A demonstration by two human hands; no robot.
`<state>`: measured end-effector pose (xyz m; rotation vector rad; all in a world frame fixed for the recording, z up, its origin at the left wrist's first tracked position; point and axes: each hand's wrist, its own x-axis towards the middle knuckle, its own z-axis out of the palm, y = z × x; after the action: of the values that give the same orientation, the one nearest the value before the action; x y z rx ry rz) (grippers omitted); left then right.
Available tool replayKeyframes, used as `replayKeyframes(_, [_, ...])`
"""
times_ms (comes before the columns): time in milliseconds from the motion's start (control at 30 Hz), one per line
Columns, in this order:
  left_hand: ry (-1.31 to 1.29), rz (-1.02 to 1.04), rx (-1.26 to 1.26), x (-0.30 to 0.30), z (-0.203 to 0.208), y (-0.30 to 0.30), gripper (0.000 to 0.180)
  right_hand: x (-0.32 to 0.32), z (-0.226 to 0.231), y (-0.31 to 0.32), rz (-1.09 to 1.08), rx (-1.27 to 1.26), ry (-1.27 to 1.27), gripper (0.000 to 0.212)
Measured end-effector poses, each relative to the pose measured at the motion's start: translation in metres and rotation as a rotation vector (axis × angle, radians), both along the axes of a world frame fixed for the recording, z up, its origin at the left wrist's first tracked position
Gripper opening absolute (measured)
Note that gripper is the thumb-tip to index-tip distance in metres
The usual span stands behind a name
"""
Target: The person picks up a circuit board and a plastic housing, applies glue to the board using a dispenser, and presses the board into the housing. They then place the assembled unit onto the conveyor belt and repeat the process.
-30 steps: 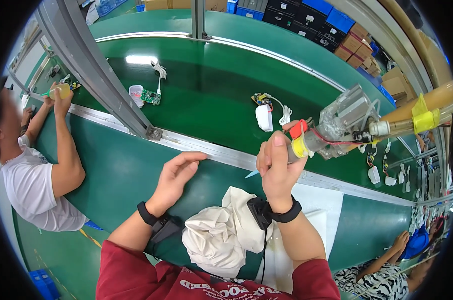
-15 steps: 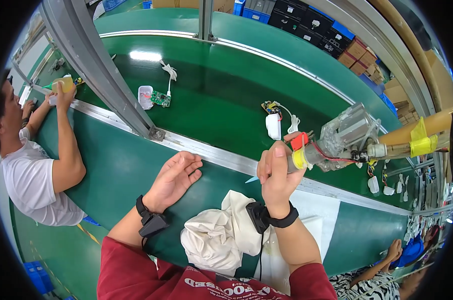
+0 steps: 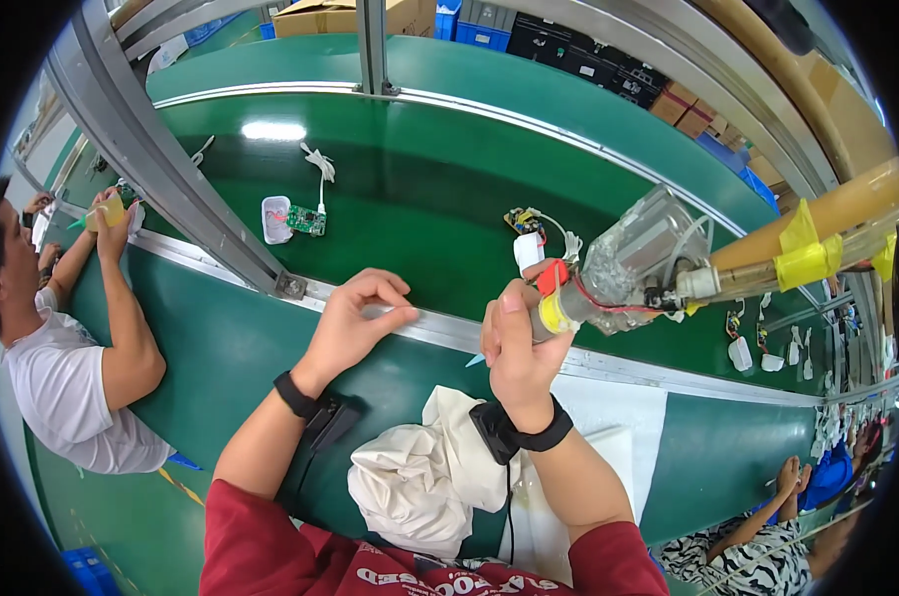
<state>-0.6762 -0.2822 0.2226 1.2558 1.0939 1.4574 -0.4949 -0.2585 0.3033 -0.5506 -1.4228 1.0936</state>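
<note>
My right hand (image 3: 519,348) is wrapped round a hand-held dispenser (image 3: 628,273), which has a grey body, a clear plastic-wrapped cylinder, a red trigger part and yellow tape. Its blue nozzle tip (image 3: 476,360) points down to the left, above the belt's metal rail. Over the rail at the left, my left hand (image 3: 355,323) is empty, with thumb and forefinger apart. Beyond it, a green circuit board (image 3: 306,221) lies beside a white plastic case (image 3: 276,220), a white cable running from it. Past my right hand lies another white case (image 3: 529,250) with a circuit board (image 3: 520,223) and cable.
A metal rail (image 3: 439,330) edges the green conveyor belt (image 3: 400,189). Before me lie a crumpled white cloth (image 3: 410,477) and white sheets (image 3: 618,427). A metal post (image 3: 156,149) rises left. A co-worker (image 3: 72,368) holds a yellowish bottle; another person's hands (image 3: 792,477) show at right.
My left hand has moved up slightly and turned, its thumb and forefinger now extended toward the right. My right hand and the dispenser appear shifted a little left as the view moved.
</note>
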Motion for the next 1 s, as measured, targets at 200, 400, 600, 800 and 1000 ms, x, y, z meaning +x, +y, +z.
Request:
replayKeyframes(200, [0.551,0.167,0.274,0.004,-0.005,0.017,0.004,-0.004,0.003,-0.008,-0.003,-0.032,-0.001,0.031])
replayKeyframes(400, [0.631,0.187,0.312,-0.002,-0.018,0.022,0.006,-0.016,0.003,-0.011,-0.038,-0.037,0.009,0.028])
replayKeyframes(600, [0.622,0.18,0.271,-0.011,-0.024,0.027,0.005,-0.024,0.001,-0.006,-0.035,-0.064,0.009,0.03])
replayKeyframes(800, [0.514,0.179,0.219,-0.021,-0.015,0.024,0.006,-0.032,-0.002,-0.005,-0.04,-0.045,0.008,0.031])
replayKeyframes(1000, [0.34,0.079,0.14,-0.035,-0.024,0.022,0.015,-0.036,0.005,-0.011,-0.044,-0.059,0.029,0.032])
